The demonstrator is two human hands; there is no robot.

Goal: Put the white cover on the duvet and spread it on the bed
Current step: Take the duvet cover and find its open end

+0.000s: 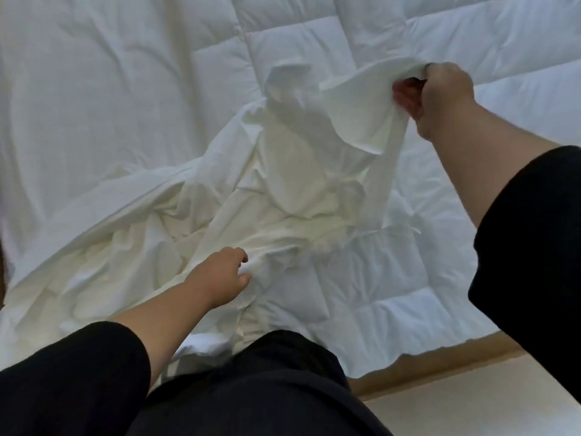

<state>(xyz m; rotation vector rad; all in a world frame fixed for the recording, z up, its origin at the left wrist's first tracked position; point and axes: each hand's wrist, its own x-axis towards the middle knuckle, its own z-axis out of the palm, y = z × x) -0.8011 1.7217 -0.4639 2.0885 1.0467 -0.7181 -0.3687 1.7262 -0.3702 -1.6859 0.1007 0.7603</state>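
Right hand (440, 99) grip: fingers curled round a raised edge of the white cover (283, 190), held above the quilted duvet (408, 278). Left hand (224, 275) pinches a lower fold near the person's body. The cover lies crumpled on top of the duvet, which is spread over the bed; it is not yet on. Judged step: finding the opening. Done well, both hands trace one hem to separate the layers and locate corners before drawing fabric over the duvet.

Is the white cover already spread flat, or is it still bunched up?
Bunched up. The white cover lies crumpled on the quilted duvet; the right hand lifts one edge.
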